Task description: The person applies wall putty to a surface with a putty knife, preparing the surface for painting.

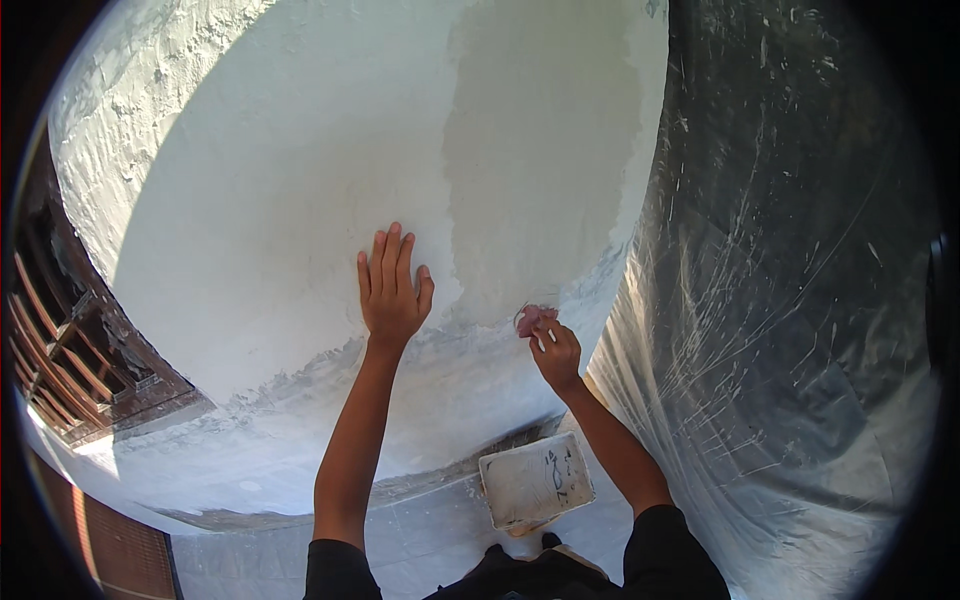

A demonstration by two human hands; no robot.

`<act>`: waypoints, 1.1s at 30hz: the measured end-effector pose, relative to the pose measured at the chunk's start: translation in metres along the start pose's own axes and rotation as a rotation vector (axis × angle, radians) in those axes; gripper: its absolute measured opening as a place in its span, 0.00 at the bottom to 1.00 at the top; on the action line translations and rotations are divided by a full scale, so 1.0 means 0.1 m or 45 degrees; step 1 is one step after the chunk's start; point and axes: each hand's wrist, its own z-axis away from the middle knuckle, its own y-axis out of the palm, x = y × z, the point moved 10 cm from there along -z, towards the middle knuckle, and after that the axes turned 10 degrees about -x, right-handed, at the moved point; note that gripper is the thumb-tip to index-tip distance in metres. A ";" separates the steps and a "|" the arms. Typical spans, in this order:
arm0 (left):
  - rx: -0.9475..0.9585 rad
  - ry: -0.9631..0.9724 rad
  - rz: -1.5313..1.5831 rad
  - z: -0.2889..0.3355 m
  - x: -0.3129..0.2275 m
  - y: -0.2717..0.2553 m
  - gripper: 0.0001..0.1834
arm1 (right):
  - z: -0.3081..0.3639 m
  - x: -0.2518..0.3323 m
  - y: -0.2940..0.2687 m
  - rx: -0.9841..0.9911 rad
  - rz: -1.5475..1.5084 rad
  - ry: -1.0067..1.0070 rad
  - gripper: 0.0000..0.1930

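A pale plastered wall (300, 180) curves across the view, with a darker grey, damp-looking patch (545, 140) to the right of its middle. My left hand (394, 290) is open with fingers spread, its palm toward the wall and seemingly resting on it. Farther right and slightly lower, my right hand (557, 352) pinches a small crumpled pinkish-red piece (535, 318) against the wall, just under the grey patch. Whether that piece is cloth, a pad or abrasive paper cannot be made out. A rough band (300, 372) of uneven plaster runs below both hands.
A whitish, stained rectangular container or lid (537, 482) with dark marks sits on the floor near my feet. Clear plastic sheeting (740, 400) hangs along the right. On the left is a wooden window grille (70, 350), and rough sunlit plaster (140, 90) is above it.
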 end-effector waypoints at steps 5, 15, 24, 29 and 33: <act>0.014 0.006 -0.020 0.01 -0.02 0.02 0.25 | 0.12 -0.16 -0.03 0.157 -0.054 -0.094 0.15; 0.020 0.015 -0.086 0.01 -0.03 0.00 0.24 | -0.13 -0.19 -0.61 0.168 -0.219 -0.236 0.14; 0.007 0.036 -0.113 0.00 -0.05 0.03 0.25 | -0.46 -0.57 -0.59 0.098 -0.438 0.138 0.13; -0.003 0.017 -0.160 0.03 -0.02 0.04 0.24 | -0.65 -0.72 -0.39 0.103 -0.548 0.259 0.15; -0.009 0.022 -0.156 0.04 -0.03 0.04 0.24 | -0.71 -1.05 -0.29 0.036 -0.533 0.439 0.14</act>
